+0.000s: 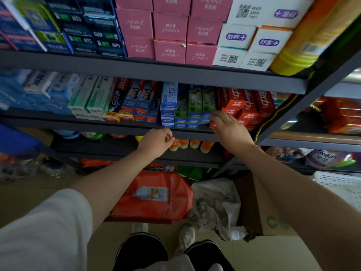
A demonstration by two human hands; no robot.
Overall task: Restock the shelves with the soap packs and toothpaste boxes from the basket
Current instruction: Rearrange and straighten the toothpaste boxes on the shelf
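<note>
The toothpaste boxes [195, 103] stand packed in rows on the middle shelf [148, 130], across the centre of the frame: green and blue ones in the middle, red boxes [247, 106] to their right. The right hand [229, 130] lies flat with its fingers stretched out, fingertips touching the front of the green and blue boxes where they meet the red stack. The left hand [157, 141] hangs loosely curled and holds nothing, just below the shelf's front edge. Pink cartons [170, 28] fill the shelf above. Low in the frame, on the floor, sit a red bag [156, 196], a crumpled plastic bag [216, 204] and a cardboard box [259, 210]; a white basket [340, 184] shows at the right edge.
</note>
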